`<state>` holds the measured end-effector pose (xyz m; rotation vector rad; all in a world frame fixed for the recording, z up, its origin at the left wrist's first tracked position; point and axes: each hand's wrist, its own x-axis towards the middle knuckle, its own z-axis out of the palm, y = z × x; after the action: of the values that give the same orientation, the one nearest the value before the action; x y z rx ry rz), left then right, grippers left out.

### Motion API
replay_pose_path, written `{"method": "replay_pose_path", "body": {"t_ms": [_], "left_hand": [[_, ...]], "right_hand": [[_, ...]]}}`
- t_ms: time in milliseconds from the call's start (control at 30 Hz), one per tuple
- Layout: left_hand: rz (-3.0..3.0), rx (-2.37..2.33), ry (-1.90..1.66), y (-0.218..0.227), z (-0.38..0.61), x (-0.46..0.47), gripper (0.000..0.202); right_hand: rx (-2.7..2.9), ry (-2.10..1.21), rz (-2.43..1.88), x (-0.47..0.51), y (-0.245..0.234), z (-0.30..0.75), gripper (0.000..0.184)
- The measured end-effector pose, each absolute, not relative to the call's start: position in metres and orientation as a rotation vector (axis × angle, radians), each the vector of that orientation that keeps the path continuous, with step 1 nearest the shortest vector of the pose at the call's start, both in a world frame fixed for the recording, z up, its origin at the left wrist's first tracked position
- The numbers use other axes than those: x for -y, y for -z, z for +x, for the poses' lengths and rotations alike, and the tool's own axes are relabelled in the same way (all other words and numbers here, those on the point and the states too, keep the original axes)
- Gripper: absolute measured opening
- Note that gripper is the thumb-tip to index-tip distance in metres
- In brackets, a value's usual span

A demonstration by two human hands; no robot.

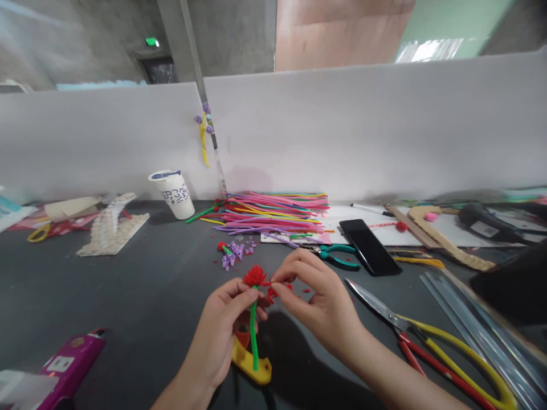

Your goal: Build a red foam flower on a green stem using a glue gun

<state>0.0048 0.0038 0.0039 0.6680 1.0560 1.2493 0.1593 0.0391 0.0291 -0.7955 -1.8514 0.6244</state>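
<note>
My left hand (224,327) pinches a small handmade flower near the top of its stem. The flower has a spiky red head (255,275) and a fuzzy green stem (254,341) that hangs down. My right hand (318,296) is closed, thumb and forefinger pinching a small red piece (268,283) at the right side of the head. More red bits (272,293) show just under these fingers. Below the stem lies a yellow tool (252,364) with an orange part, partly hidden by my left hand.
Behind my hands lie purple pieces (233,254) and a pile of coloured pipe cleaners (273,213). To the right are teal-handled pliers (337,256), a black phone (370,245) and large shears (397,324). A paper cup (173,193) and a magenta device (70,364) are on the left.
</note>
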Motion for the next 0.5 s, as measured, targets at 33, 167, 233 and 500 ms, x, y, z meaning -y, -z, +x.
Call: {"method": "replay_pose_path", "body": {"t_ms": [33, 167, 233, 500], "left_hand": [[0.673, -1.053, -1.249, -0.0039, 0.0058, -0.0028, 0.013], [0.697, -1.089, -1.234, -0.0054, 0.0085, -0.0005, 0.017], [0.714, -1.108, -1.226, -0.0066, 0.0088, 0.0, 0.017], [0.762, -1.112, -1.249, -0.0059, 0.0088, 0.0014, 0.016]], "right_hand": [[1.884, -0.579, -0.793, -0.0381, -0.0282, 0.1591, 0.013], [2.014, -0.403, -0.79, -0.0373, -0.023, 0.1576, 0.013], [2.059, -0.336, -0.785, -0.0383, -0.0219, 0.1573, 0.013], [2.121, -0.195, -0.759, -0.0376, -0.0207, 0.1575, 0.018]]}}
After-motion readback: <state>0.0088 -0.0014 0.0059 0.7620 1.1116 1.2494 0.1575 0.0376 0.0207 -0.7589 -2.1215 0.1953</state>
